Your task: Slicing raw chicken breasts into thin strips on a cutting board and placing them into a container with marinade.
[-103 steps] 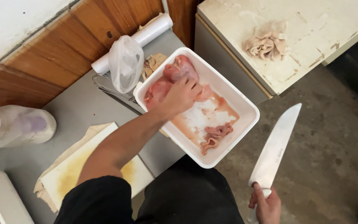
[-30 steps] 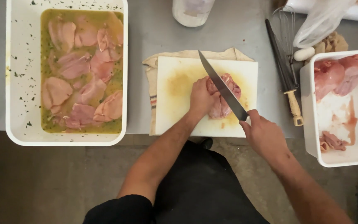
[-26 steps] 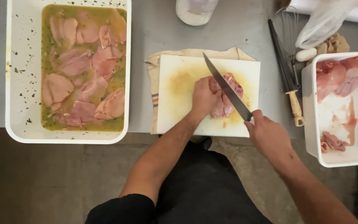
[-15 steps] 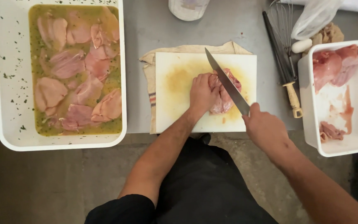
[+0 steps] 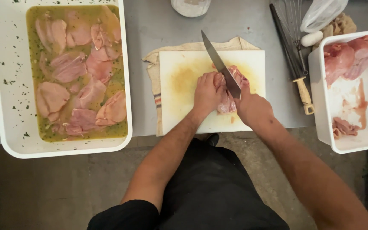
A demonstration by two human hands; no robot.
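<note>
I see my left hand (image 5: pixel 206 93) curled flat over a raw meat piece (image 5: pixel 231 91) at the centre of the frame, fingers pressing it down onto the board (image 5: pixel 184 91). My right hand (image 5: pixel 252 108) is wrapped tight round the handle of a knife (image 5: pixel 220 66); the blade slants up and left from it, its edge lying on the meat just beside my left fingers. The board rests on a folded cloth (image 5: pixel 153 72) on the grey desk (image 5: pixel 158 25). At the left of the frame a white tub (image 5: pixel 126 106) holds meat in a green-yellow marinade. At the right edge another white tub (image 5: pixel 320 106) holds a few raw pieces. Between it and the board, in the upper right, lie a whisk (image 5: pixel 297 64) and a clear bag (image 5: pixel 322 15).
</note>
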